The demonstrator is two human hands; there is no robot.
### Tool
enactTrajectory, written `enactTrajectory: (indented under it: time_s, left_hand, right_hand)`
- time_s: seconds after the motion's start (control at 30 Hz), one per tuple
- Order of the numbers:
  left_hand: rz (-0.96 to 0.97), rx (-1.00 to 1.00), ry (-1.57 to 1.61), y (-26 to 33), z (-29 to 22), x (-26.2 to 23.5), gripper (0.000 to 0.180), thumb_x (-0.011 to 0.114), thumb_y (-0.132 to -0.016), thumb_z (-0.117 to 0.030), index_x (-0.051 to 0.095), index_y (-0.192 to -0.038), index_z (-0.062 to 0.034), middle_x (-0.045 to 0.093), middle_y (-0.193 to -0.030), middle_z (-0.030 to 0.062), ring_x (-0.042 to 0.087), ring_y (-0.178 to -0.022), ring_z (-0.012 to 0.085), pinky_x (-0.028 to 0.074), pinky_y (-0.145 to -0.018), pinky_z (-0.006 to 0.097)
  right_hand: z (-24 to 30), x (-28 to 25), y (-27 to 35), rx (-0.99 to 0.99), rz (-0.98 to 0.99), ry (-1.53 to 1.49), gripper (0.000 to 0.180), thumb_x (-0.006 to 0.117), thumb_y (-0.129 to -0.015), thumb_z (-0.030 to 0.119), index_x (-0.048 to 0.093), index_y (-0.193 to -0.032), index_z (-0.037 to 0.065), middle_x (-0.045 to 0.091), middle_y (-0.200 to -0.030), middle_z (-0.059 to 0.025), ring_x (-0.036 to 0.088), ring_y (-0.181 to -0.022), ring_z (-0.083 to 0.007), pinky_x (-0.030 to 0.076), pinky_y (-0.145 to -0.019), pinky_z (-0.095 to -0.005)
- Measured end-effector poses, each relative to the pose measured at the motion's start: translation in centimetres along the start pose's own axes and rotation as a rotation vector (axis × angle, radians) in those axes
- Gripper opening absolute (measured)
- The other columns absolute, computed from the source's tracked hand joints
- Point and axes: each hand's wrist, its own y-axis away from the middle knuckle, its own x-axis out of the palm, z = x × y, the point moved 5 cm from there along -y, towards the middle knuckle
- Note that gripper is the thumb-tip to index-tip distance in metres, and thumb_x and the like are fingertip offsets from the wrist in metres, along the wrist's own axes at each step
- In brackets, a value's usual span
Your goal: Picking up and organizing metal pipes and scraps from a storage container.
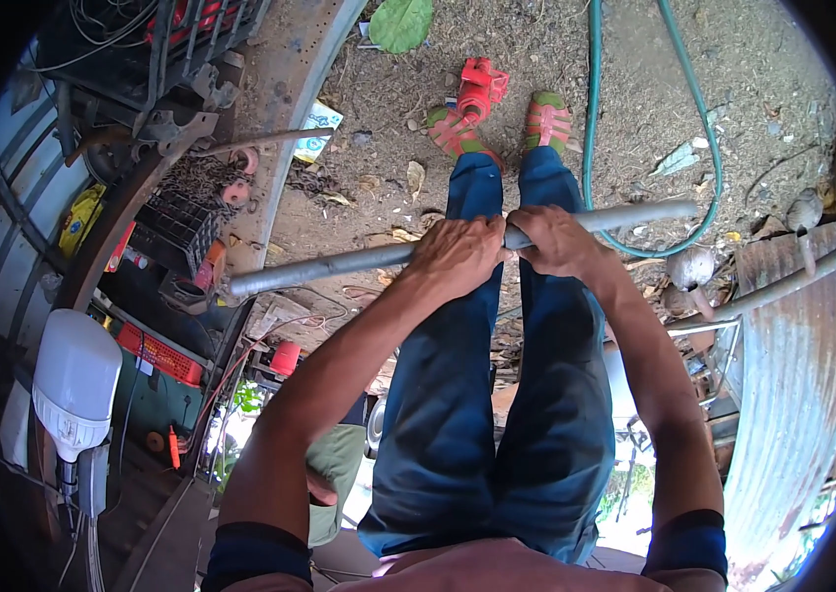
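A long grey metal pipe (334, 265) spans the view almost level, its left end a little lower than its right. Both hands grip it side by side near its middle, above my knees. My left hand (456, 253) is closed round it with the knuckles up. Just to the right, almost touching, my right hand (558, 241) is wrapped round it too. On the ground by my left foot stands a red metal device (478, 89), jack-like in shape; its exact kind is unclear.
A green hose (712, 148) loops on the dirt at right. Rusty corrugated sheet (783, 365) leans farther right. At left are a black crate (179, 229), a red basket (158, 355) and a large white bulb (76, 380). Part of another person (336, 474) shows beyond my left arm.
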Motion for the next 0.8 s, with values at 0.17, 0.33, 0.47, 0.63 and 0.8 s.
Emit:
enactTrajectory:
  time_s: [0.17, 0.33, 0.47, 0.63, 0.8]
  left_hand:
    - [-0.109, -0.211, -0.005, -1.0, 0.1, 1.5, 0.030, 0.064, -0.093, -0.027, 0.061, -0.100, 0.0023, 0.070, -0.087, 0.0230, 0.071, -0.081, 0.0381, 0.055, -0.074, 0.048]
    - [-0.135, -0.317, 0.120, -0.9, 2.6, 0.7, 0.030, 0.062, -0.093, -0.027, 0.063, -0.093, 0.0033, 0.069, -0.082, 0.0261, 0.070, -0.082, 0.0413, 0.054, -0.075, 0.050]
    - [-0.108, -0.271, 0.162, -1.3, 2.1, 0.0, 0.035, 0.063, -0.093, -0.031, 0.068, -0.092, 0.0035, 0.070, -0.084, 0.0260, 0.070, -0.081, 0.0413, 0.055, -0.075, 0.051]
    - [-0.072, -0.251, 0.235, 0.1, 2.0, 0.0, 0.037, 0.063, -0.091, -0.033, 0.070, -0.087, 0.0035, 0.069, -0.080, 0.0265, 0.070, -0.077, 0.0419, 0.056, -0.070, 0.052]
    - [-0.142, -0.232, 0.272, 2.4, 3.1, 2.1, 0.041, 0.063, -0.092, -0.037, 0.065, -0.088, 0.0040, 0.068, -0.078, 0.0258, 0.069, -0.074, 0.0420, 0.054, -0.067, 0.053]
  right_hand:
    - [-2.5, 2.4, -3.7, -0.048, -0.124, 0.078, 0.035, 0.072, -0.068, 0.015, 0.064, -0.100, 0.003, 0.066, -0.088, -0.0154, 0.066, -0.088, -0.0382, 0.051, -0.076, -0.0458]
    - [-3.1, 2.8, -4.9, 0.092, -0.175, 0.111, 0.032, 0.072, -0.066, 0.015, 0.067, -0.095, 0.005, 0.067, -0.093, -0.0129, 0.064, -0.097, -0.0327, 0.047, -0.085, -0.0447]
    - [-6.0, 1.8, -3.2, 0.094, -0.235, 0.160, 0.023, 0.069, -0.066, 0.013, 0.066, -0.088, 0.006, 0.068, -0.083, -0.0138, 0.067, -0.085, -0.0355, 0.049, -0.078, -0.0468]
    - [-4.7, 1.9, -3.1, 0.113, -0.151, 0.200, 0.014, 0.065, -0.065, 0.014, 0.069, -0.076, 0.007, 0.070, -0.081, -0.0165, 0.069, -0.081, -0.0361, 0.053, -0.079, -0.0446]
    - [-4.3, 3.6, -2.9, 0.211, 0.012, 0.244, 0.016, 0.065, -0.065, 0.017, 0.071, -0.079, 0.010, 0.070, -0.082, -0.0160, 0.068, -0.085, -0.0361, 0.050, -0.086, -0.0465]
